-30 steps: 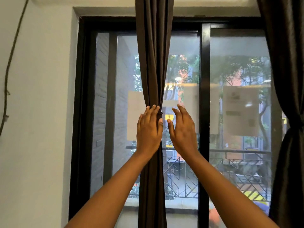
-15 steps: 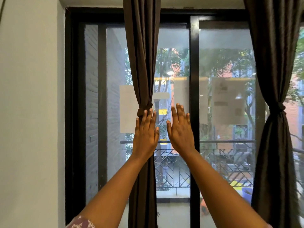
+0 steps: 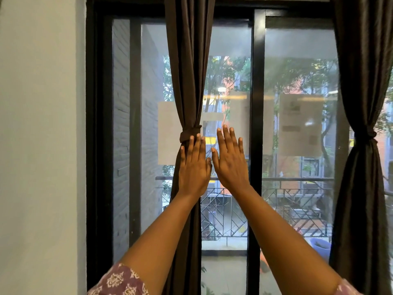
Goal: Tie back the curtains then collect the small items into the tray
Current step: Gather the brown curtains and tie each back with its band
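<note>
Your left hand [image 3: 194, 167] lies with straight fingers, held close together, against the gathered left curtain [image 3: 188, 81], the fingertips just under the tie band [image 3: 190, 136] that already cinches it. Your right hand [image 3: 230, 161] is raised beside it, fingers straight and slightly spread, holding nothing; whether it touches the glass [image 3: 231, 50] cannot be told. The right curtain [image 3: 365, 81] is also bound at its waist by its own tie [image 3: 364, 135], so the tying part looks essentially done. To finish it well, check with a light press that the band sits snug and level, and smooth the folds below it so the cloth hangs evenly rather than bulging to one side. Avoid tugging downward, which could slide the band loose. Neither the tray nor the small items are in view here, so you will probably need to turn from the window [image 3: 257, 81] to find them.
</note>
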